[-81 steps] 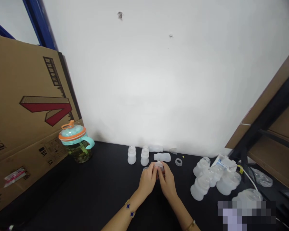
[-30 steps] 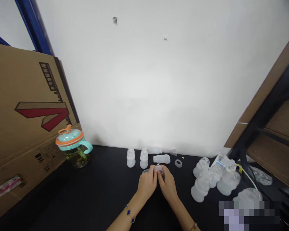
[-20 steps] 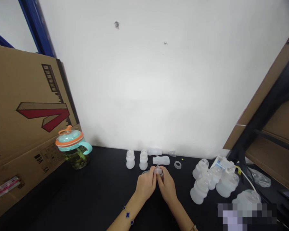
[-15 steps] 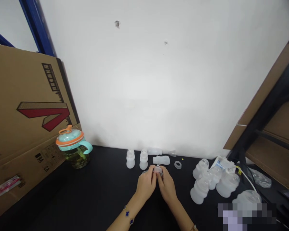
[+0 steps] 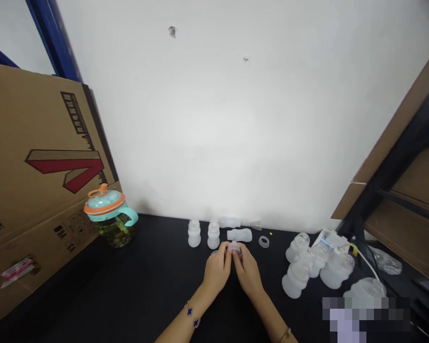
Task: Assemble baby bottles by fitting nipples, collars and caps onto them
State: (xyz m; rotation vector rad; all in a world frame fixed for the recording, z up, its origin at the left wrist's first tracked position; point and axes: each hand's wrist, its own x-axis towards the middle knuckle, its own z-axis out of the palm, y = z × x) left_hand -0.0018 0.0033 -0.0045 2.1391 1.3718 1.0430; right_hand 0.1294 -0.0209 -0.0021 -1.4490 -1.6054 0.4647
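Note:
Between my two hands, over the middle of the black table (image 5: 136, 295), is a small translucent baby bottle nipple (image 5: 233, 246). My left hand (image 5: 217, 269) pinches it from the left, and my right hand (image 5: 248, 271) closes on its right side. Fingers cover its lower part. Another clear piece shows only as an edge beside the left fingers. Just beyond the hands lies a frosted bottle body (image 5: 239, 235) on its side, with a second one (image 5: 229, 222) behind. A loose ring (image 5: 263, 241) rests to their right. Two capped bottles stand upright at left, the nearer to my hand being this bottle (image 5: 213, 234).
Several capped white bottles (image 5: 296, 277) cluster at right, near a white box (image 5: 329, 240) with a cable and a clear plastic bag (image 5: 386, 262). A teal-lidded jug (image 5: 110, 216) stands left against a large carton (image 5: 39, 143). The white wall (image 5: 214, 119) closes off the back.
The nipple's pointed tip, which stood up above my fingers, now looks lower and rounder. Both hands keep their grip in nearly the same place. The view has shifted slightly.

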